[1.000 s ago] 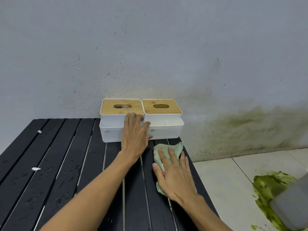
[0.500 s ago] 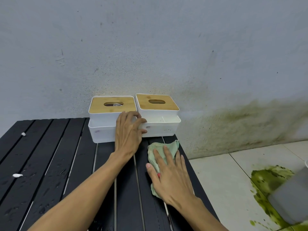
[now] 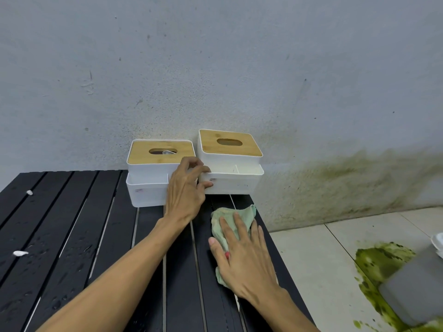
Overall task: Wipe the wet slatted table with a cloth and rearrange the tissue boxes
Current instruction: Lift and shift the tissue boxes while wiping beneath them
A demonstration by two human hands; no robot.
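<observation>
The green cloth (image 3: 236,221) lay near the slatted surface's (image 3: 72,236) right edge under the flat, spread right hand (image 3: 244,257), while the left hand (image 3: 185,190) curled loosely on the left box (image 3: 153,173), beside the right box (image 3: 230,161) at the far wall.

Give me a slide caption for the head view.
Left hand reaches between two white bamboo-lidded tissue boxes while right hand presses a pale green cloth onto the wet black slatted table.
</observation>
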